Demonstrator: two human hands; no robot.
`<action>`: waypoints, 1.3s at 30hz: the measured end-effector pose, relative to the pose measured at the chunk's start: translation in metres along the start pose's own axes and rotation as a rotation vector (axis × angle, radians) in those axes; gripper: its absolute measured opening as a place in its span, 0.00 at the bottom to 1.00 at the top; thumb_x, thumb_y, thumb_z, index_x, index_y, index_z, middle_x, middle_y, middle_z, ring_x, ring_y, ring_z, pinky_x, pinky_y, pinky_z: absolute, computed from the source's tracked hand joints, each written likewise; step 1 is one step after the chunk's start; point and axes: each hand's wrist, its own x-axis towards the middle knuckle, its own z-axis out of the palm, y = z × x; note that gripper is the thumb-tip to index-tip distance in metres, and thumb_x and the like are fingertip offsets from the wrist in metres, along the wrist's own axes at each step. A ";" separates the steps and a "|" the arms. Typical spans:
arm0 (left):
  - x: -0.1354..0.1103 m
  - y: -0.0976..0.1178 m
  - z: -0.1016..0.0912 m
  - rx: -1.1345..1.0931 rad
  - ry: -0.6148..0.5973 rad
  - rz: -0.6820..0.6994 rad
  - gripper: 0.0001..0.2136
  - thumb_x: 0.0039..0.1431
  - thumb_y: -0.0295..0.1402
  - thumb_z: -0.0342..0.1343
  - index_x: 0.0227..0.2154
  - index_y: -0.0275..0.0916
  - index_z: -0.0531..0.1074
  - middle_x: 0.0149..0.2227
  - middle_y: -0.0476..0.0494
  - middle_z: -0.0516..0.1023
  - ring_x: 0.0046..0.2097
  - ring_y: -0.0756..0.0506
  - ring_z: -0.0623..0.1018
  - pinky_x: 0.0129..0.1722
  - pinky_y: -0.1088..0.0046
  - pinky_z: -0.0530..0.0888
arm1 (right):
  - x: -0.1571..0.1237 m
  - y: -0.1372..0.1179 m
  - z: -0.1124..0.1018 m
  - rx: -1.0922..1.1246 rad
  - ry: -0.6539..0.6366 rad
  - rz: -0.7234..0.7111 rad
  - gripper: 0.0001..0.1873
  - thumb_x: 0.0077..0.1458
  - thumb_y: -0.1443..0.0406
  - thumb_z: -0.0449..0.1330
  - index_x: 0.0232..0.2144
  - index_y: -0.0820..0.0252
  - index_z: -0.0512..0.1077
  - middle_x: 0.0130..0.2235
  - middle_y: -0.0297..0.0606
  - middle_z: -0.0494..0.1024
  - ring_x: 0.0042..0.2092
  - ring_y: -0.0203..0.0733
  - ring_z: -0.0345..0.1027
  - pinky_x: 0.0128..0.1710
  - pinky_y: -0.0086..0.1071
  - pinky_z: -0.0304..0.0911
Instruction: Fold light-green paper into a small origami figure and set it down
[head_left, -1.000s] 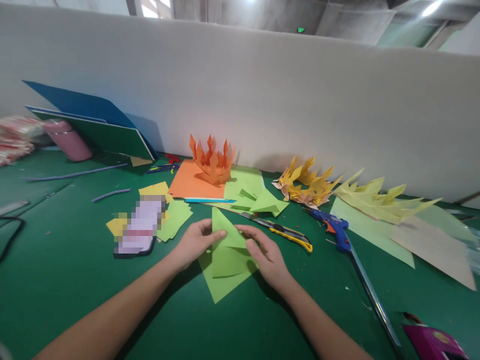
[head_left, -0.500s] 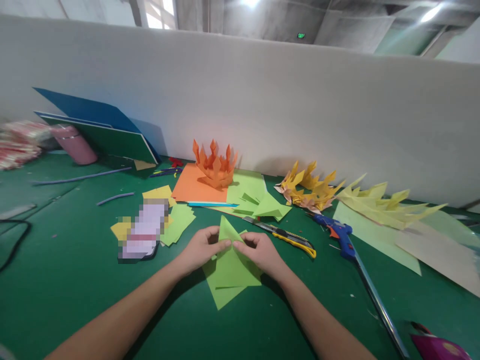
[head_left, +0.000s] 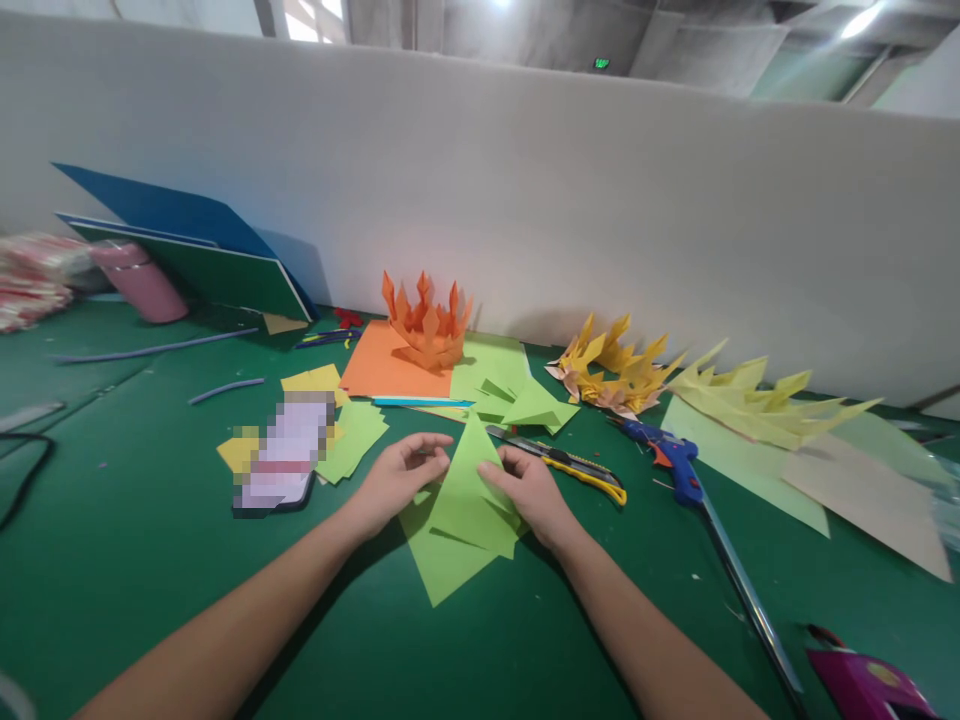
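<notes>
The dark green table (head_left: 150, 560) carries the light green folded paper sheet (head_left: 461, 520) right in front of me, its pointed flap raised. My right hand (head_left: 529, 490) pinches that flap between thumb and fingers. My left hand (head_left: 397, 480) rests loosely open at its left edge. For a clean crease, I'd match the edges, then press evenly.

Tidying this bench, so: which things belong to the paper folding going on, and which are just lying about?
In use: green sheet, left hand, right hand.
Lying about: knife, glue gun, orange crown, phone, pink bottle, yellow crowns.
</notes>
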 end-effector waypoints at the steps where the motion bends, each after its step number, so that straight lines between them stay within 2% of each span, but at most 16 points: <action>1: 0.001 0.000 -0.001 -0.018 0.014 0.012 0.19 0.39 0.39 0.62 0.36 0.36 0.71 0.27 0.52 0.70 0.29 0.52 0.71 0.32 0.74 0.69 | 0.000 -0.001 -0.001 0.041 0.001 0.010 0.21 0.32 0.51 0.68 0.21 0.60 0.69 0.23 0.31 0.73 0.24 0.36 0.64 0.28 0.30 0.61; 5: 0.004 -0.002 -0.005 -0.025 0.066 0.044 0.18 0.38 0.37 0.64 0.34 0.37 0.71 0.27 0.52 0.71 0.30 0.51 0.73 0.36 0.72 0.71 | 0.000 -0.005 -0.003 0.097 0.005 0.023 0.21 0.31 0.51 0.69 0.23 0.59 0.71 0.24 0.32 0.76 0.26 0.38 0.67 0.30 0.31 0.63; 11: 0.004 -0.003 -0.006 -0.030 0.108 0.029 0.18 0.35 0.40 0.66 0.30 0.37 0.73 0.27 0.49 0.76 0.31 0.49 0.76 0.38 0.69 0.73 | 0.000 -0.004 -0.004 0.069 -0.015 0.029 0.21 0.31 0.51 0.69 0.21 0.60 0.69 0.24 0.31 0.75 0.25 0.35 0.65 0.28 0.29 0.61; 16: 0.002 0.001 -0.006 -0.048 0.096 0.004 0.21 0.31 0.45 0.67 0.28 0.36 0.74 0.29 0.43 0.80 0.34 0.46 0.78 0.39 0.66 0.74 | 0.001 -0.003 -0.005 0.031 -0.033 0.012 0.21 0.32 0.51 0.68 0.20 0.60 0.68 0.22 0.29 0.72 0.24 0.34 0.63 0.27 0.29 0.59; 20: 0.003 0.002 -0.005 -0.086 0.077 0.001 0.22 0.31 0.45 0.68 0.29 0.36 0.75 0.29 0.43 0.80 0.35 0.45 0.79 0.40 0.65 0.75 | 0.000 -0.003 -0.004 0.020 -0.039 0.012 0.22 0.32 0.50 0.68 0.20 0.60 0.67 0.23 0.29 0.72 0.24 0.34 0.62 0.27 0.29 0.59; 25: 0.003 0.005 -0.010 -0.179 0.029 -0.017 0.18 0.35 0.42 0.68 0.29 0.36 0.75 0.28 0.45 0.80 0.33 0.48 0.79 0.37 0.71 0.75 | 0.000 -0.003 -0.005 0.024 -0.040 0.012 0.22 0.32 0.50 0.68 0.20 0.59 0.67 0.23 0.29 0.72 0.25 0.34 0.62 0.28 0.28 0.58; 27: 0.001 0.007 -0.019 -0.192 -0.067 -0.001 0.16 0.37 0.42 0.68 0.28 0.38 0.75 0.26 0.47 0.79 0.28 0.49 0.78 0.32 0.74 0.75 | 0.000 -0.003 -0.005 0.021 -0.042 0.014 0.22 0.32 0.50 0.68 0.20 0.60 0.67 0.22 0.29 0.71 0.24 0.34 0.61 0.27 0.28 0.58; 28: 0.000 0.007 -0.026 -0.168 -0.195 -0.008 0.15 0.37 0.43 0.68 0.27 0.39 0.76 0.24 0.48 0.79 0.25 0.50 0.77 0.27 0.75 0.74 | 0.000 -0.003 -0.005 0.019 -0.042 0.014 0.22 0.32 0.50 0.68 0.20 0.60 0.67 0.22 0.28 0.70 0.24 0.34 0.61 0.27 0.28 0.58; 30: -0.003 0.008 -0.039 -0.052 -0.598 -0.039 0.18 0.33 0.46 0.68 0.27 0.40 0.77 0.18 0.46 0.77 0.20 0.46 0.76 0.18 0.73 0.71 | 0.000 -0.002 -0.006 0.016 -0.042 0.011 0.22 0.33 0.50 0.68 0.20 0.60 0.66 0.21 0.28 0.69 0.24 0.33 0.60 0.27 0.28 0.57; 32: -0.005 0.007 -0.049 -0.033 -0.670 -0.028 0.24 0.21 0.49 0.70 0.25 0.41 0.78 0.16 0.43 0.75 0.20 0.40 0.77 0.14 0.72 0.67 | 0.001 -0.001 -0.006 0.016 -0.050 0.008 0.21 0.34 0.51 0.68 0.20 0.60 0.66 0.21 0.28 0.69 0.24 0.33 0.59 0.26 0.27 0.56; 34: -0.008 0.006 -0.053 -0.024 -0.754 0.041 0.25 0.18 0.51 0.70 0.25 0.43 0.78 0.15 0.43 0.75 0.21 0.39 0.78 0.12 0.72 0.66 | 0.001 0.001 -0.007 0.011 -0.059 0.002 0.21 0.35 0.51 0.68 0.20 0.60 0.66 0.21 0.28 0.69 0.24 0.32 0.59 0.26 0.27 0.55; 36: -0.011 0.007 -0.049 -0.005 -0.845 0.032 0.25 0.18 0.49 0.70 0.27 0.45 0.78 0.15 0.44 0.75 0.19 0.40 0.76 0.13 0.71 0.67 | 0.002 0.002 -0.007 0.003 -0.061 -0.007 0.20 0.36 0.51 0.67 0.20 0.60 0.66 0.21 0.27 0.68 0.24 0.32 0.58 0.26 0.27 0.55; 38: -0.014 0.010 -0.042 -0.005 -0.924 -0.063 0.22 0.26 0.48 0.69 0.28 0.44 0.78 0.15 0.44 0.75 0.17 0.43 0.74 0.16 0.69 0.68 | 0.002 0.003 -0.008 -0.003 -0.059 -0.013 0.20 0.36 0.51 0.67 0.20 0.60 0.66 0.21 0.27 0.67 0.24 0.32 0.58 0.27 0.27 0.55; 39: -0.014 0.013 -0.039 -0.025 -0.847 -0.090 0.21 0.27 0.47 0.69 0.27 0.44 0.77 0.15 0.45 0.75 0.17 0.45 0.73 0.19 0.69 0.69 | 0.002 0.002 -0.008 -0.002 -0.063 -0.011 0.21 0.36 0.51 0.67 0.20 0.60 0.66 0.21 0.27 0.67 0.24 0.32 0.58 0.27 0.27 0.55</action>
